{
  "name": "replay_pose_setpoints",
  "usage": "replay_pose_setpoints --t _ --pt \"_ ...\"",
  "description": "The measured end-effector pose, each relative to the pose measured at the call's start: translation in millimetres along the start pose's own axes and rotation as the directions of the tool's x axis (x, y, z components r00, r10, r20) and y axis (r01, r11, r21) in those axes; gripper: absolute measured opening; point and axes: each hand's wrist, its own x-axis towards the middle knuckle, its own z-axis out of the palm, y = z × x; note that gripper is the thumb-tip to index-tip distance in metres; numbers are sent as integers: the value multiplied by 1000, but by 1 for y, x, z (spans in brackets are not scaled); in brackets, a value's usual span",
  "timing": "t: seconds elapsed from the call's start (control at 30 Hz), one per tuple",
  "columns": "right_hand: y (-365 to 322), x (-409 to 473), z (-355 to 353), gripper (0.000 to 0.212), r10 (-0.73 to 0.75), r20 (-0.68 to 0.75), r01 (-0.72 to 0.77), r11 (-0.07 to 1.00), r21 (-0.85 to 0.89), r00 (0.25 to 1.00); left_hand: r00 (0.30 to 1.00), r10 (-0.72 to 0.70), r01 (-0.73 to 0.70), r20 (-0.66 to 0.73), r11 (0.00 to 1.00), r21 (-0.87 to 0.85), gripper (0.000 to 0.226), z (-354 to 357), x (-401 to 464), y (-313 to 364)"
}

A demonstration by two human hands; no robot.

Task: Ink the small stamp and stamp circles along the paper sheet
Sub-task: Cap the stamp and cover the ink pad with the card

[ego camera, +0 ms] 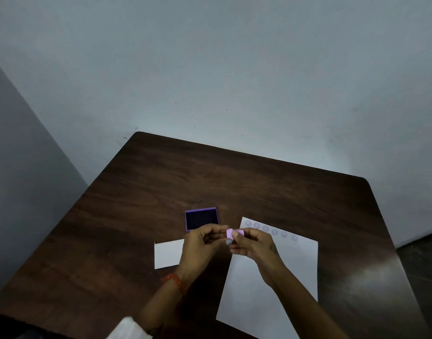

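Observation:
A small pink-purple stamp point(234, 233) is held in the air between both hands, just above the paper's top left corner. My right hand point(255, 244) grips it from the right; the fingertips of my left hand point(204, 241) touch its left side. The white paper sheet point(271, 277) lies on the table with a row of several faint purple circles point(275, 231) along its top edge. An open purple ink pad point(201, 218) with a dark inked surface sits just behind my left hand.
A smaller white card point(167, 254) lies left of my left hand. The dark wooden table point(210, 177) stands against a pale wall, its far and right edges in view. An orange band point(174, 281) circles my left wrist.

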Motion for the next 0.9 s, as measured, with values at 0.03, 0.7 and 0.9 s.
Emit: replay_pose_setpoints --t 0.03,0.7,0.9 --pt "-1 0 2 12 6 20 -7 1000 20 1000 1000 19 -19 -4 1000 19 22 -1 -1 0" --pt "35 37 35 18 -362 -107 190 693 -696 926 925 -13 194 -379 874 446 47 -70 -15 -38" --pt "19 19 74 44 -429 29 320 627 -710 903 859 -153 388 -489 819 424 70 -79 -21 -44"
